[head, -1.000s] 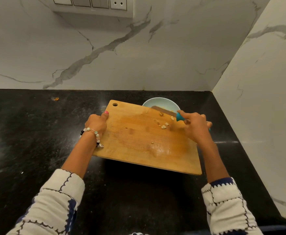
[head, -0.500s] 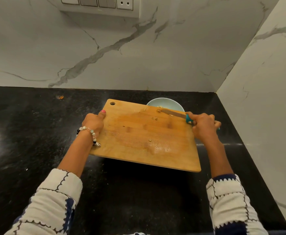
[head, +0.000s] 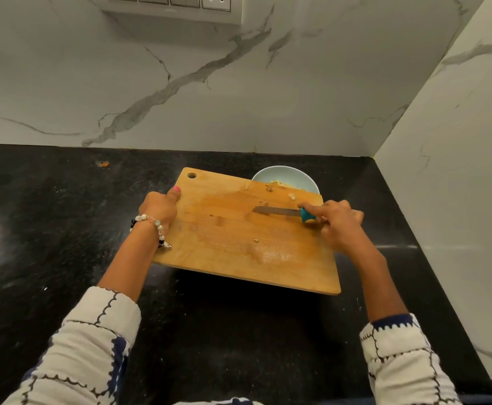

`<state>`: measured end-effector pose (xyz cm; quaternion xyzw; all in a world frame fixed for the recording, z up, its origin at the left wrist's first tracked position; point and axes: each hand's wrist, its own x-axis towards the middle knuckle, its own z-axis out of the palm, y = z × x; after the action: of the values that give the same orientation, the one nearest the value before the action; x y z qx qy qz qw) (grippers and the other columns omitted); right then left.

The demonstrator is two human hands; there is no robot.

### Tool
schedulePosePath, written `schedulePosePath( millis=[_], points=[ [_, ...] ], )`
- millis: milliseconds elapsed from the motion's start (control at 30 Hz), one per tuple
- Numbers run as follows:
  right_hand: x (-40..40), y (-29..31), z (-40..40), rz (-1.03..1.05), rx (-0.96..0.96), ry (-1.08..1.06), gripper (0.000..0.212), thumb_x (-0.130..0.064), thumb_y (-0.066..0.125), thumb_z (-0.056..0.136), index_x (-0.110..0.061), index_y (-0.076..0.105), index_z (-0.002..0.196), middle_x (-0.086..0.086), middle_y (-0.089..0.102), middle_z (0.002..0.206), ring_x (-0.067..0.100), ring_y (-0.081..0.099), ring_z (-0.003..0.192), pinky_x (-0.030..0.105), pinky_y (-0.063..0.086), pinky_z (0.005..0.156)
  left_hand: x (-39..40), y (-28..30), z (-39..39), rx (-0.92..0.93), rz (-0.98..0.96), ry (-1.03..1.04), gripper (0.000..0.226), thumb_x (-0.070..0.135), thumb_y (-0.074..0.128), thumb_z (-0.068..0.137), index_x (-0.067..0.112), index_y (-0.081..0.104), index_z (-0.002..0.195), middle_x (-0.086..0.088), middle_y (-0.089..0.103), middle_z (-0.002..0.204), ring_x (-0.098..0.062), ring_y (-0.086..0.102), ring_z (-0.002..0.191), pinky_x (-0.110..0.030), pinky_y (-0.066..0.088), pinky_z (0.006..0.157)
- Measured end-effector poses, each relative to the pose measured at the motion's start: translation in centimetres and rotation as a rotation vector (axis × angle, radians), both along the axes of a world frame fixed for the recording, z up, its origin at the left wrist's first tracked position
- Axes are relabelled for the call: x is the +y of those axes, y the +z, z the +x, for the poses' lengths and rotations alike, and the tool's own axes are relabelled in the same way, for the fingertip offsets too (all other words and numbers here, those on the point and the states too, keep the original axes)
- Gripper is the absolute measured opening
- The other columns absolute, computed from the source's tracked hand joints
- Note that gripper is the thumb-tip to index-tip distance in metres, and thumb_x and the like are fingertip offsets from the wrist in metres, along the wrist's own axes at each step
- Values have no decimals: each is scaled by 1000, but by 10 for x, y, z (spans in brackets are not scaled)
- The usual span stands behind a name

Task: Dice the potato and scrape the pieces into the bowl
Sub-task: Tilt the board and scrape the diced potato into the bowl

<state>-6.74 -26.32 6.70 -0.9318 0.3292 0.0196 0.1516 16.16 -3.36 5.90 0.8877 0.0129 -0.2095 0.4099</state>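
Note:
A wooden cutting board (head: 233, 244) is tilted over the black counter, its far right corner above a pale blue bowl (head: 285, 175). My left hand (head: 160, 207) grips the board's left edge, thumb on top. My right hand (head: 336, 222) holds a knife (head: 278, 211) by its teal handle, blade lying flat across the board and pointing left. A few small potato pieces (head: 269, 187) cling near the board's far edge, and diced potato (head: 277, 182) shows inside the bowl. Most of the bowl is hidden behind the board.
The black granite counter (head: 63, 229) runs left and toward me. Marble walls (head: 239, 97) close the back and the right side (head: 458, 185), forming a corner close behind the bowl. A small orange scrap (head: 103, 163) lies at the far left. A switch panel (head: 180, 1) hangs above.
The knife has drawn back from the board's far edge by the bowl toward the board's middle. The loose pieces near the blade earlier are mostly gone from the board.

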Motion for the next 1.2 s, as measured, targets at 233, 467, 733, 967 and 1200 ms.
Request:
schedulePosePath(
  millis=[233,467,733,967,1200],
  points=[
    [-17,-7,18,-111,-40,-253,41,-20,51,97,-35,47,135,12,53,113,31,38,113,47,27,98,-2,2,-4,5,-3,-8,45,50,45,93,13,46,68,-12,56,88,-30,54,85,-42,45,86],
    [-16,3,-14,16,-120,-196,48,-9,42,98,-38,44,136,8,54,111,31,38,115,45,26,98,-1,0,-1,11,-1,-6,45,50,45,93,12,46,68,-8,53,78,-28,52,82,-41,45,83],
    [-24,-8,-15,-31,1,-309,55,-4,46,95,-40,43,136,7,51,107,27,38,107,45,28,97,5,-1,4,10,-6,-3,45,51,45,92,10,51,74,-11,55,88,-28,53,82,-41,43,80],
    [-20,-13,8,-45,-79,-318,57,-2,47,93,-37,42,139,12,53,113,31,38,114,48,28,98,9,-1,6,3,15,11,47,51,45,92,8,52,76,-12,55,90,-29,53,85,-41,44,83],
    [20,2,16,63,-104,-29,54,-7,40,97,-44,41,136,3,52,111,25,36,111,39,24,93,6,-2,5,18,0,7,46,52,45,92,9,53,76,-10,54,85,-27,52,82,-40,44,79]
  ],
)
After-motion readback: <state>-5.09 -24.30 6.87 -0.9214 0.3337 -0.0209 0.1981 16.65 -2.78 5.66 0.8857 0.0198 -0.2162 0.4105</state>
